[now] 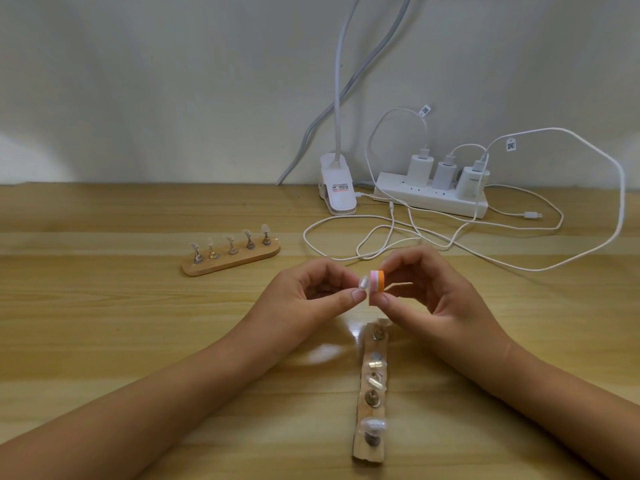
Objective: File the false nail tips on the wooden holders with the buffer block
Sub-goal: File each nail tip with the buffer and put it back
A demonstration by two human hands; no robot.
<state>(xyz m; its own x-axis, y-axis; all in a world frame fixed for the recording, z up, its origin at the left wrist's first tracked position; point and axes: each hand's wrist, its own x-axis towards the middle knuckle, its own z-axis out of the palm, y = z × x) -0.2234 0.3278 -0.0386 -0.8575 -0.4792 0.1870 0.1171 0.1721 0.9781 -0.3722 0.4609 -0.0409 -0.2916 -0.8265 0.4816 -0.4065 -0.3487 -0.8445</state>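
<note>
Two holders (221, 264) (364, 448), one buffer block (481, 281), perhaps ten tips (362, 282).

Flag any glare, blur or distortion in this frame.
Head view: glare patches sit on the table just left of the near wooden holder. Head view: the nail tip nearest the camera is blurred. Head view: the buffer block is sharp, lighting is even, shadows are faint, and there is wide-angle stretch toward the lower corners.

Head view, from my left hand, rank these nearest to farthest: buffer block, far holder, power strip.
1. Buffer block, just right of the left hand.
2. Far holder, back left on the table.
3. Power strip, back right by the wall.
</note>
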